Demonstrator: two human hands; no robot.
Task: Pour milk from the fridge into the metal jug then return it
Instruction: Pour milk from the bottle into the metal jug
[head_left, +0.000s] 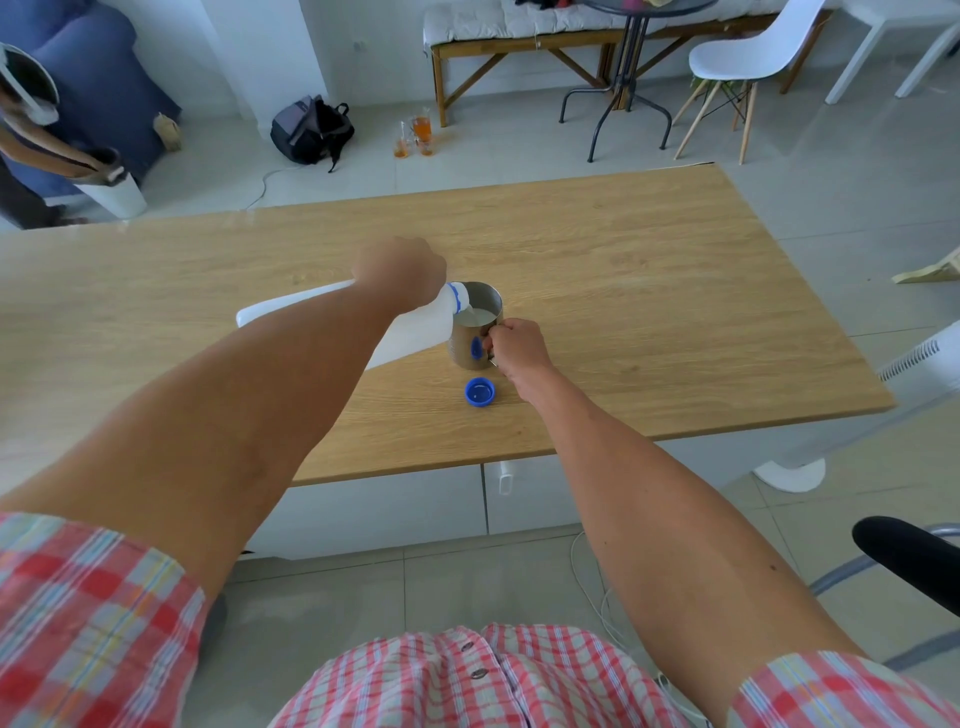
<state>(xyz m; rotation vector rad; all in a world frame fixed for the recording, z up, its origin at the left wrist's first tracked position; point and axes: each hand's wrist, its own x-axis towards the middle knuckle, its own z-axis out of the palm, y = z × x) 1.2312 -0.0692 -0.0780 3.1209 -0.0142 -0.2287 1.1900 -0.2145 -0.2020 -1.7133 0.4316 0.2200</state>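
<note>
My left forearm (291, 374) hides most of the milk bottle (421, 332); my right hand (517, 345) covers the jug handle; the bench (675, 291) runs off the left edge.

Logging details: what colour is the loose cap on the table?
Blue cap; head view.

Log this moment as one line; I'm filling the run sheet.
phase: pouring | left hand: grips tilted milk bottle | right hand: holds metal jug handle | blue cap: off, on table

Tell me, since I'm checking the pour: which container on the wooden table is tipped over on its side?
The white plastic milk bottle, held tilted by the left hand; the metal jug stands upright.
</note>
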